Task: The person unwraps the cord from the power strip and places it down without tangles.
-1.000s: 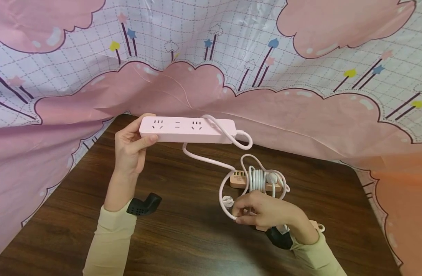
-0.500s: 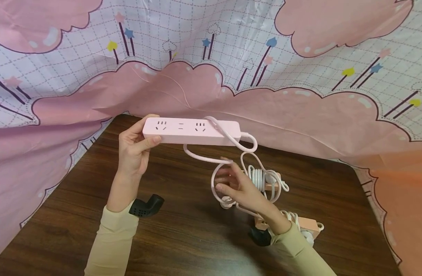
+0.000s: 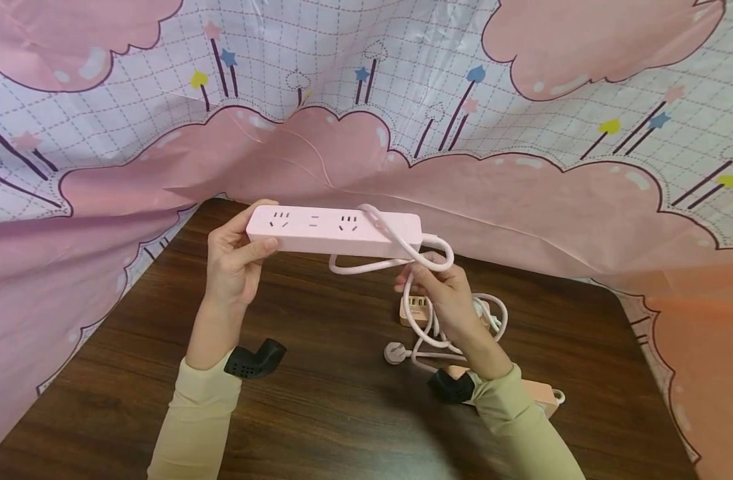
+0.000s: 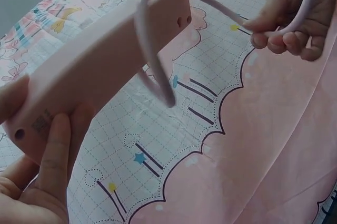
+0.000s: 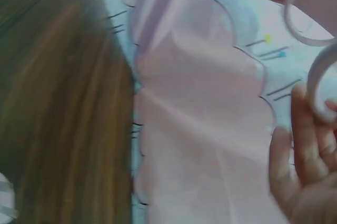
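Pink power strip (image 3: 333, 235) in its grip, the left hand (image 3: 231, 257) hovers above the tabletop (image 3: 324, 407); the right hand (image 3: 450, 297) pinches the cord (image 3: 366, 269).

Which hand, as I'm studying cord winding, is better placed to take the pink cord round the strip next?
The right hand, probably: it pinches the cord, while the left hand is busy holding the power strip up by one end.
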Tool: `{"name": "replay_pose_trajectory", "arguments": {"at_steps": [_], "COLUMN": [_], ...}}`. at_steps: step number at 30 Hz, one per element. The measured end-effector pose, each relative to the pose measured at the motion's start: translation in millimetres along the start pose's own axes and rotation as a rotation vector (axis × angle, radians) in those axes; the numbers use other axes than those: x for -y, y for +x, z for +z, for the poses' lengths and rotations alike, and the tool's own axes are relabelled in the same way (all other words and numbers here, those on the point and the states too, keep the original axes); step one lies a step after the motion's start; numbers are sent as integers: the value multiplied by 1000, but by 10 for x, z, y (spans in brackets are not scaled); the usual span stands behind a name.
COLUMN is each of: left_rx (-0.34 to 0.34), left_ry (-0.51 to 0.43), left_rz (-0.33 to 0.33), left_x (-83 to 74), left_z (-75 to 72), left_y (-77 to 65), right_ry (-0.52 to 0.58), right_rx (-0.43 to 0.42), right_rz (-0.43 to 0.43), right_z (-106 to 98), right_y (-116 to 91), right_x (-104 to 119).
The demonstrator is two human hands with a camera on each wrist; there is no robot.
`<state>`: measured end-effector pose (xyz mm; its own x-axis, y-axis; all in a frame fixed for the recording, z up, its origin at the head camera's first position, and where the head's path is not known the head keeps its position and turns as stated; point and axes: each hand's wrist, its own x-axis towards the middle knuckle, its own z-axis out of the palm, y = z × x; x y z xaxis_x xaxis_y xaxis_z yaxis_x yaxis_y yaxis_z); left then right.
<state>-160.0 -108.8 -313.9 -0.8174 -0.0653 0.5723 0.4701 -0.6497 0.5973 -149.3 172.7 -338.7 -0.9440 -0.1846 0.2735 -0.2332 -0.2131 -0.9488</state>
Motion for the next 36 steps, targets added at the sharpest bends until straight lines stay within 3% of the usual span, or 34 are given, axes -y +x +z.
{"name": "replay_pose_trajectory", "arguments": {"at_steps": [6,9,12,18,27,32,36], "left_rx": [17,55,98,115,2,-88,-155], "left_ry": [-65,-87,-51,-1,30,8,-11], "left_rz": [11,17,6,-22,-22,-39,-44], "left_x": [-25,-43,-59,-78,-135,-194,-235], "left_z": [-61,-103,-143,-296,-626,-829,-1004], "left_y": [-3,-4,-5,-24,-20,-37,-67], "right_ry": [-60,-50,11,94,13,-253,-628], "right_rx": [-254,-358,-434,-490,-464,-384,-284], "right_rz": [93,47,-66,-263,-411,-479,-452], "right_z": [-99,-158,-229,-391,-682,-866,-996], "right_y": [92,117,122,88,-14,-115,-279], "right_x": [263,381,479,637,727,780,773]}}
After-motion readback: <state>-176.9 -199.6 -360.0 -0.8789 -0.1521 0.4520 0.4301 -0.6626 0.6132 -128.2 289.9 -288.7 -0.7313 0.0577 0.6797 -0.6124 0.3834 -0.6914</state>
